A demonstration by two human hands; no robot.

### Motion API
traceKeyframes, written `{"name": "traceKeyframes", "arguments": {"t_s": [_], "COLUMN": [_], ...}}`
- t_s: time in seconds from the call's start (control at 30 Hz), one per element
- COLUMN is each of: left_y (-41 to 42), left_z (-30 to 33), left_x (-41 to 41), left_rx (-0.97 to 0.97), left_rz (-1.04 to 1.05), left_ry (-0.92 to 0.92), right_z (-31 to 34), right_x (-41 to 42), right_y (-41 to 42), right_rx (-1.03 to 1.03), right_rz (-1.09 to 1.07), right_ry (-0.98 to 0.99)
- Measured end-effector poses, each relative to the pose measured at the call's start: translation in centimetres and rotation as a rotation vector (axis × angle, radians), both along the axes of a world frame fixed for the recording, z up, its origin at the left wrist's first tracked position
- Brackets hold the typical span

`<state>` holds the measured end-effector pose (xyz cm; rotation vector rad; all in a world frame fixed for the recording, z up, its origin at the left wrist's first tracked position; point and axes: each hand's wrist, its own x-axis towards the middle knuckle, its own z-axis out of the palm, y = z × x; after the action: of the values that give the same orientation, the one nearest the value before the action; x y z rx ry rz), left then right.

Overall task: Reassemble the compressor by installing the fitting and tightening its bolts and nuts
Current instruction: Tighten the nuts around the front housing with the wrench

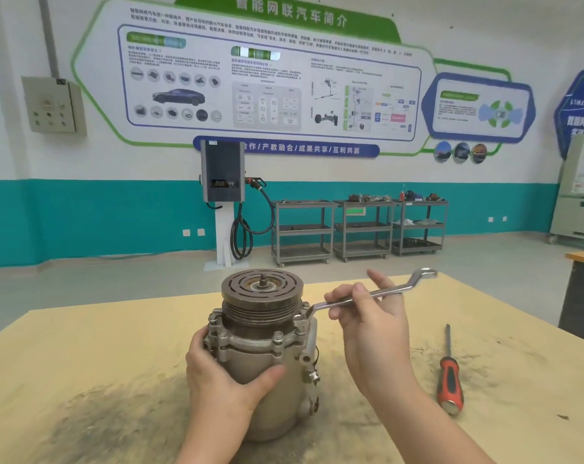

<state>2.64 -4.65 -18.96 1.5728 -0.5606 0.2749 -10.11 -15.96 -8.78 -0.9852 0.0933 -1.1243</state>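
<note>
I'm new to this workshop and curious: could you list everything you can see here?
compressor: one, grey metal, upright in the middle of the table
spanner: one, silver, ring end on a bolt at the compressor's right rim
screwdriver: one, red and black handle, lying on the table to the right
table: one, yellowish, stained top
charging post: one, dark, at the wall
carts: three, grey, by the wall
wall poster: one large, green and white
switch box: one, beige, left wall
left hand: holds the compressor body
right hand: pinches the spanner
</note>
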Motion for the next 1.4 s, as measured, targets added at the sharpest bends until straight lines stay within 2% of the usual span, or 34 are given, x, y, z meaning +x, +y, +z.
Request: {"name": "traceKeyframes", "arguments": {"t_s": [0.07, 0.13, 0.3, 0.4, 0.5, 0.6, 0.7, 0.8, 0.87, 0.93, 1.03, 1.13, 1.27, 1.4], "left_y": [-0.3, -0.5, -0.4, -0.5, -0.4, -0.2, 0.2, 0.2, 0.0, 0.0, 0.5, 1.0, 0.6, 0.5], "left_z": [0.0, -0.3, -0.1, 0.1, 0.5, 0.4, 0.7, 1.1, 1.4, 1.6, 1.3, 1.3, 1.4, 1.0], "left_x": [0.5, 1.0, 0.6, 0.5, 0.2, -0.1, -0.7, -1.1, -1.3, -1.4, -1.7, -1.8, -1.2, -0.8], "left_rx": [0.011, 0.027, -0.041, -0.031, -0.082, -0.067, -0.070, -0.077, -0.084, -0.135, -0.071, 0.001, 0.093, 0.095], "left_rz": [0.013, 0.024, -0.022, -0.019, -0.037, -0.035, -0.042, -0.025, -0.043, -0.054, -0.046, -0.099, -0.051, -0.022], "left_ry": [0.008, 0.007, 0.016, -0.008, 0.008, 0.014, -0.001, -0.022, -0.018, 0.010, 0.005, 0.035, 0.055, 0.062], "right_z": [0.1, -0.1, 0.4, 0.0, -1.9, -4.3, -5.6, -5.6, -5.1, -4.8, -4.3, -3.0, -0.7, -0.1], "right_x": [0.4, 1.1, 2.4, 2.7, 1.3, -0.4, -0.9, -0.3, 0.6, 1.8, 2.8, 1.8, 0.0, 0.4], "right_y": [-1.1, -2.1, -3.9, -4.0, -3.4, -2.0, -0.2, 1.1, 2.3, 3.9, 5.9, 5.8, 3.5, 0.4], "right_rx": [0.154, 0.219, 0.226, 0.193, 0.128, -0.147, -0.669, -1.156, -1.273, -1.289, -1.254, -1.130, -0.608, 0.059], "right_rz": [0.112, 0.199, 0.484, 0.475, 0.360, 0.179, -0.130, -0.407, -0.503, -0.548, -0.621, -0.529, -0.345, 0.023], "right_ry": [-0.016, -0.010, 0.085, 0.092, -0.069, -0.200, -0.229, -0.143, -0.098, -0.029, 0.103, 0.036, -0.108, -0.166]}}
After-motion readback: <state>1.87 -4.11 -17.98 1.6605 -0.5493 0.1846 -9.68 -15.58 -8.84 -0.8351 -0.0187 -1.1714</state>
